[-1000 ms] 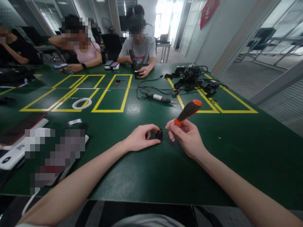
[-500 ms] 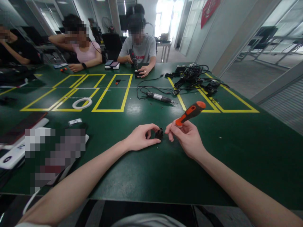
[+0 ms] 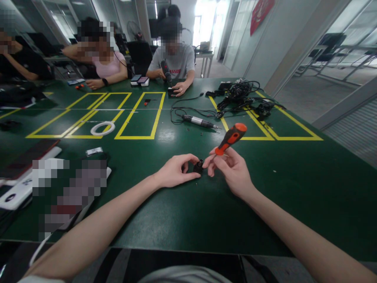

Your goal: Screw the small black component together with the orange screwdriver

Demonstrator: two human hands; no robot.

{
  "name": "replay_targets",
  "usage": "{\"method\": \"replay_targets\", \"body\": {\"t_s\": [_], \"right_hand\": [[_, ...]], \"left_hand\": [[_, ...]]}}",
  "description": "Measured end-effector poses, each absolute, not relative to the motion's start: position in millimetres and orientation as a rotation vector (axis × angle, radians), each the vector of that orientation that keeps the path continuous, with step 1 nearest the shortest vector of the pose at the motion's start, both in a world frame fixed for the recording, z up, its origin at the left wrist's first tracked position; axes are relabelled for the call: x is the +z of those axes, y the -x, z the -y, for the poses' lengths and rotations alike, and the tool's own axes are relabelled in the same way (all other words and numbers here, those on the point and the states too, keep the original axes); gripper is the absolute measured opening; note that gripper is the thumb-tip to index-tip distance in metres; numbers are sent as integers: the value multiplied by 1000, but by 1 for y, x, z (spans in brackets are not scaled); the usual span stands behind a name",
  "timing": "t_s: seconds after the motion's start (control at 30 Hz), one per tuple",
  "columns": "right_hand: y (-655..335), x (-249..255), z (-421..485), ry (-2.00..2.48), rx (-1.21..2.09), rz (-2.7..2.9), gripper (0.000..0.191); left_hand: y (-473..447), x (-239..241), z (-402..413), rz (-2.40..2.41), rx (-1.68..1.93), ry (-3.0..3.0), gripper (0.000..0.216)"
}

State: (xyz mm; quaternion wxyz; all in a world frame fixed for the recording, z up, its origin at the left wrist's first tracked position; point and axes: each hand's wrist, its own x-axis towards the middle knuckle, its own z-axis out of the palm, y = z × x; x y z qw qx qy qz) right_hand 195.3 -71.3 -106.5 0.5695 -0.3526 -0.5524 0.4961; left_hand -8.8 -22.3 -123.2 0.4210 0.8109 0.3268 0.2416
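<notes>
My left hand (image 3: 178,171) rests on the green table (image 3: 165,220), with thumb and fingers closed around a small black cylindrical part (image 3: 198,167). A narrower round neck sticks up from the part's top. Just right of it, my right hand (image 3: 231,169) grips a screwdriver (image 3: 230,138) with an orange and dark grey handle. The handle tilts up and to the right, and the fingers hold it low, near the shaft. Its tip is hidden by my fingers, close to the black part. A tiny speck lies on the table in front of the part.
Beyond my hands lies a corded electric screwdriver (image 3: 200,121). Tangled black cables (image 3: 240,94) are heaped at the back right. A white ring (image 3: 103,128) lies left, behind a phone-like device (image 3: 73,196). A co-worker (image 3: 176,59) across the table holds a power driver.
My right hand has shifted slightly left with the screwdriver, whose handle has come lower and closer to the black part. My left hand stays in place.
</notes>
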Motion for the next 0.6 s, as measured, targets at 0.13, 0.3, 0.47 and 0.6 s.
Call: {"method": "replay_targets", "body": {"t_s": [0.13, 0.3, 0.47, 0.6], "right_hand": [[-195, -107, 73, 855, 1105, 1348, 35], [-193, -108, 73, 831, 1092, 1366, 33], [-193, -106, 74, 809, 1115, 1410, 38], [-193, -106, 77, 844, 1091, 1416, 37]], "left_hand": [[9, -124, 22, -818, 608, -2030, 39], [9, -126, 22, -820, 614, -2030, 39], [10, -126, 22, -818, 620, -2027, 37], [9, -126, 22, -805, 621, -2016, 37]]}}
